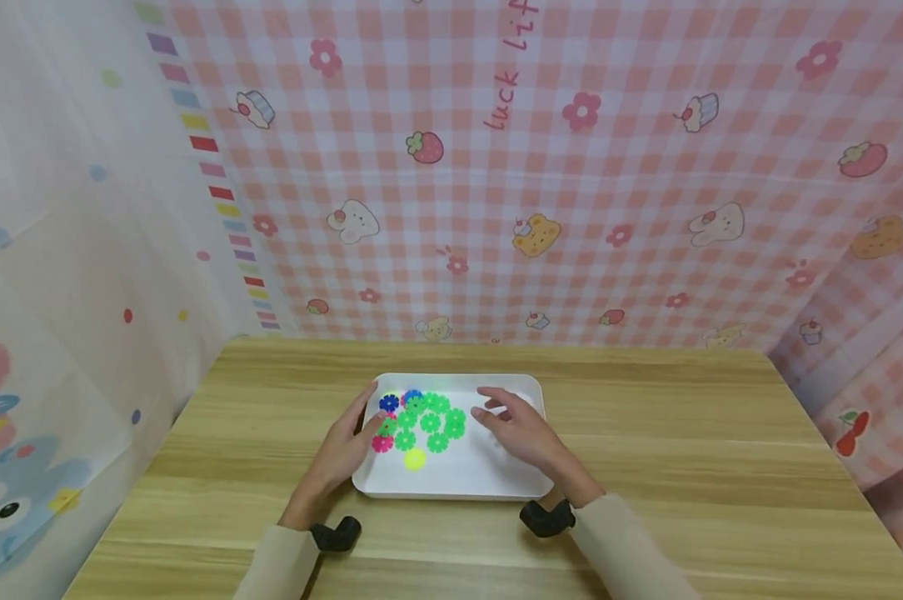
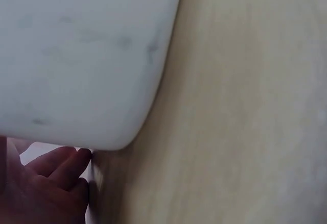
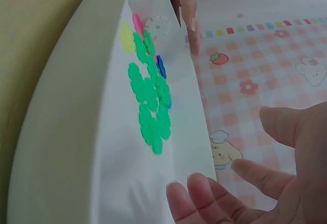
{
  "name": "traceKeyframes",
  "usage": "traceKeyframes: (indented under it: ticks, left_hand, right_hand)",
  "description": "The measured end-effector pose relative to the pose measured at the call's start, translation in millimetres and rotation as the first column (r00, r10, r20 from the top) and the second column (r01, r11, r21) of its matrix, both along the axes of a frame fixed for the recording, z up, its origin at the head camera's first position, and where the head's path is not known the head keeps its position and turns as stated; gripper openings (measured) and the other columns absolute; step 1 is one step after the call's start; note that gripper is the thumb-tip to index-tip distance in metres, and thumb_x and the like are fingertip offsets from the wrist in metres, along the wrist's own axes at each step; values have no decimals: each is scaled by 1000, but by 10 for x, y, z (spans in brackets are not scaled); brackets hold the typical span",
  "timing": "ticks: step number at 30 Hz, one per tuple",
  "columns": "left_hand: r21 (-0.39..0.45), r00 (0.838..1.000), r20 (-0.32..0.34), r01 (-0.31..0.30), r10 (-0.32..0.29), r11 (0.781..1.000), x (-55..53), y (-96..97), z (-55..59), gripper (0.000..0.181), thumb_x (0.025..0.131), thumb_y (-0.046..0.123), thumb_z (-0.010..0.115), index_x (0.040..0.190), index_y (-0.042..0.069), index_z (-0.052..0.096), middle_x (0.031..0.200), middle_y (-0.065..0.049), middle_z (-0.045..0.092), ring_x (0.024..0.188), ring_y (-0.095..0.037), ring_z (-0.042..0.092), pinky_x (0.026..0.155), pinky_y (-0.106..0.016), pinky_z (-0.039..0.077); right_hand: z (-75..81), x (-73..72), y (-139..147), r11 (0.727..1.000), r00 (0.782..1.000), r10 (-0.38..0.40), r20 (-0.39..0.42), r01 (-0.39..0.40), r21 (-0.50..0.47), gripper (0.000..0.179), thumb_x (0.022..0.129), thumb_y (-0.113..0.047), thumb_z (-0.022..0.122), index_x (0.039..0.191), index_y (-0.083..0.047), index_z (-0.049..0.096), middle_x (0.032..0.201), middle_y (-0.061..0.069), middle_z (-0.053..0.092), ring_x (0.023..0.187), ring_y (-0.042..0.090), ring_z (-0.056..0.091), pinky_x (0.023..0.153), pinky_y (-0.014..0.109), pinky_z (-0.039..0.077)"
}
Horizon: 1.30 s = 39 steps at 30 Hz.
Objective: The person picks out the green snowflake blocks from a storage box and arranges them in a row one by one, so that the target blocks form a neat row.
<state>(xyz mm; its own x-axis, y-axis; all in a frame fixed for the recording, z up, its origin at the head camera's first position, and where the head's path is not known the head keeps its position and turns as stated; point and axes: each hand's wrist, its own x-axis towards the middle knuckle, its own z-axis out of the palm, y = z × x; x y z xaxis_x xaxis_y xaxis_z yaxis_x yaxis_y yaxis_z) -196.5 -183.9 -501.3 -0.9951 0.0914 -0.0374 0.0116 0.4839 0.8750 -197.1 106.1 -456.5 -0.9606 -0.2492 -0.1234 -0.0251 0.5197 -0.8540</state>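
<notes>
A white tray [image 1: 466, 479] holds several green snowflake-shaped plastic discs [image 1: 430, 422], with pink [image 1: 381, 444] and dark blue discs [image 1: 389, 403] at its left side. A yellow disc [image 1: 415, 459] lies closer to the front. My left hand [image 1: 350, 442] grips the tray's left side, its thumb over the rim and fingers along the outside. In the left wrist view, that hand [image 2: 48, 185] shows beside the tray's white outer surface [image 2: 87, 66]. Over the tray's right half, my right hand [image 1: 522, 429] hovers with fingers spread and slightly bent, holding nothing.
The tray sits on a wood-grain table [image 1: 669, 433]. Behind it hangs a pink checked cloth [image 1: 481, 200] with cartoon prints, and a white printed cloth [image 1: 84, 292] hangs at left. A pale disc [image 3: 158, 26] shows at the tray's far end in the right wrist view.
</notes>
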Motion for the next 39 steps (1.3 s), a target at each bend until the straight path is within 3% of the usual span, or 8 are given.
traceKeyframes:
  ticks: [9,13,19,26,39]
  left_hand:
    - [18,999,45,22,-23,1000,-6,-25,-18,59,105,37,46,159,29,23,165,-6,18,152,-30,13,123,-52,11]
    - [20,998,51,22,-23,1000,-2,-38,-18,60,105,40,45,159,30,22,166,-5,18,152,-30,13,123,-52,10]
    - [15,998,53,20,-21,1000,-6,-39,-11,59,105,42,43,159,28,22,166,-5,16,153,-29,10,123,-53,8]
    - [22,998,50,24,-25,999,-13,-25,-30,58,105,40,44,159,28,23,166,-6,17,153,-29,11,123,-52,9]
    - [43,998,57,8,-11,999,-17,-21,-77,58,105,39,46,158,30,24,165,-6,19,152,-30,14,123,-52,10]
  right_hand:
    - [-102,-39,-215,999,998,28,50,-26,-48,46,99,-29,61,139,-9,54,118,13,62,97,23,64,72,32,54]
    - [-146,-45,-283,999,998,35,43,-34,-22,43,98,-26,62,137,-8,56,115,13,62,99,23,61,73,32,53]
    - [-173,-97,-361,998,1000,-21,22,20,65,39,95,-22,65,132,-9,60,106,10,64,96,23,59,79,36,49]
    - [-218,-189,-417,992,996,-80,27,77,102,37,93,-17,68,128,-8,63,89,7,60,77,18,52,66,28,42]
    - [-282,-227,-471,977,989,-145,17,140,162,32,91,-21,71,122,-12,68,84,5,57,74,19,50,61,28,37]
